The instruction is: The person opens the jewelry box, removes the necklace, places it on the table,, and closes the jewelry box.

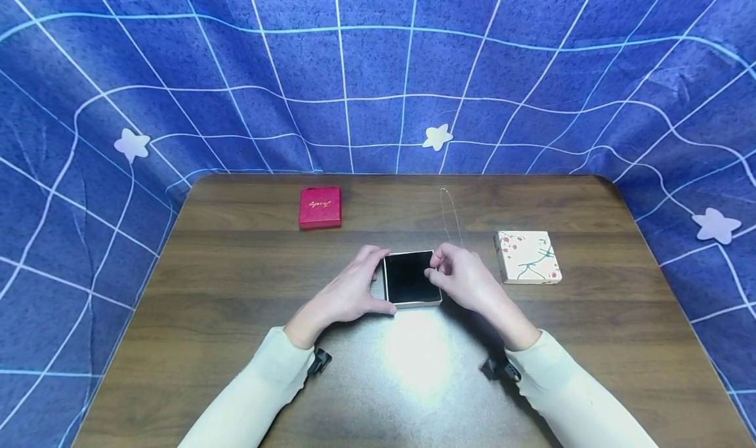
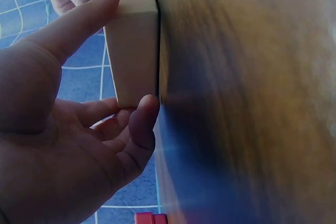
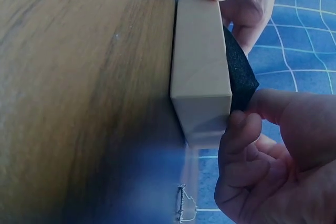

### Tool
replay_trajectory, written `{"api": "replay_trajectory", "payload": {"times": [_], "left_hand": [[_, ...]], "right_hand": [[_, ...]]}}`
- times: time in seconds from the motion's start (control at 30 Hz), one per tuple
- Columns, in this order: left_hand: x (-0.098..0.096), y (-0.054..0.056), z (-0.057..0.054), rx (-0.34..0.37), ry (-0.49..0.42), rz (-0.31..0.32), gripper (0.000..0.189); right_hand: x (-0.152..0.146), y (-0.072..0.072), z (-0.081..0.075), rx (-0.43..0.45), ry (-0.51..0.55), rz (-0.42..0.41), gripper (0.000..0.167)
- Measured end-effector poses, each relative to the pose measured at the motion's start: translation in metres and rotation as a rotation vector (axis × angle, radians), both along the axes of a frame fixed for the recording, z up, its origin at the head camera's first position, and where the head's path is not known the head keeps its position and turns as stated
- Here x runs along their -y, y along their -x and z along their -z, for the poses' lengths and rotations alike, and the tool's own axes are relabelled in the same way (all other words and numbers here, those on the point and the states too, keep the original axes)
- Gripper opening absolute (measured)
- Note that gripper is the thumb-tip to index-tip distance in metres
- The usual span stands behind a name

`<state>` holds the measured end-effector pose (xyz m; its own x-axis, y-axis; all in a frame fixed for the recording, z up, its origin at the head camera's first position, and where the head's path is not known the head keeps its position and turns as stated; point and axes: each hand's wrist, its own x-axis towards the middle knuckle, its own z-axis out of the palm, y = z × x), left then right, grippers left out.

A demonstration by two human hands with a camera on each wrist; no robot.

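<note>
A shallow jewelry box base with pale sides lies on the table between my hands. Inside it is a black foam insert. My left hand grips the box from its left, thumb at the near corner and fingers round the far end. With the thumb and index finger, my right hand pinches the insert at the box's right edge. The right wrist view shows the foam's corner raised above the rim of the box wall. What lies under the insert is hidden.
A thin chain necklace lies on the table behind my right hand. To the right stands a white box lid with a floral branch print. A small red box with gold lettering sits at the back left.
</note>
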<state>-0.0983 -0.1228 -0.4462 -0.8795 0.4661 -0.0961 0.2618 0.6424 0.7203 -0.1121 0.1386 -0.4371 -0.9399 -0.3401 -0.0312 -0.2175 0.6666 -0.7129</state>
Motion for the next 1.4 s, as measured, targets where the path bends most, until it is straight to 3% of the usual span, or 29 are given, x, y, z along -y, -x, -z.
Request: {"api": "replay_trajectory", "payload": {"times": [0.33, 1.03, 1.4], "left_hand": [[0.0004, 0.0004, -0.0011, 0.008, -0.007, 0.007, 0.106], [0.0023, 0.0005, -0.0004, -0.038, -0.008, 0.038, 0.103], [0.0016, -0.0001, -0.0012, -0.031, 0.003, 0.027, 0.103]], "right_hand": [[-0.0034, -0.0046, -0.0054, 0.0, -0.023, -0.104, 0.032], [-0.0015, -0.0065, -0.0032, -0.046, -0.019, -0.122, 0.029], [0.0002, -0.0039, -0.0019, -0.065, -0.087, -0.189, 0.043]]}}
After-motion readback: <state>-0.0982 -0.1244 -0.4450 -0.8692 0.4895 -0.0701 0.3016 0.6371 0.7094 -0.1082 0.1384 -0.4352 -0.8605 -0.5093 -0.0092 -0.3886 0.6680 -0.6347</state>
